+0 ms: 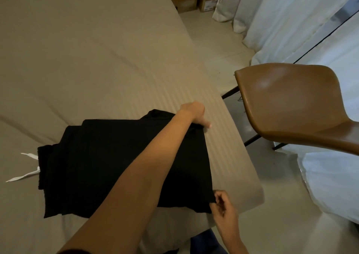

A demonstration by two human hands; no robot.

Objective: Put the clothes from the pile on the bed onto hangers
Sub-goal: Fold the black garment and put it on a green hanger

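Garment [87, 166] corners at bed edge [237, 156]; left hand [194, 113] grips far; right hand [224, 208] pinches near

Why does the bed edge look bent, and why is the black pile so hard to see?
Head view: the wide-angle lens bows the bed edge; dim light leaves the black clothes a featureless mass; glare patch on the brown chair.

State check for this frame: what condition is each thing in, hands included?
black clothes: folded, stacked flat on the bed.
left hand: grips the pile's far right corner.
right hand: pinches its near right corner.
white cords: loose on the sheet, at the pile's left edge.
chair: upright beside the bed.
curtains: drawn, reaching the floor.
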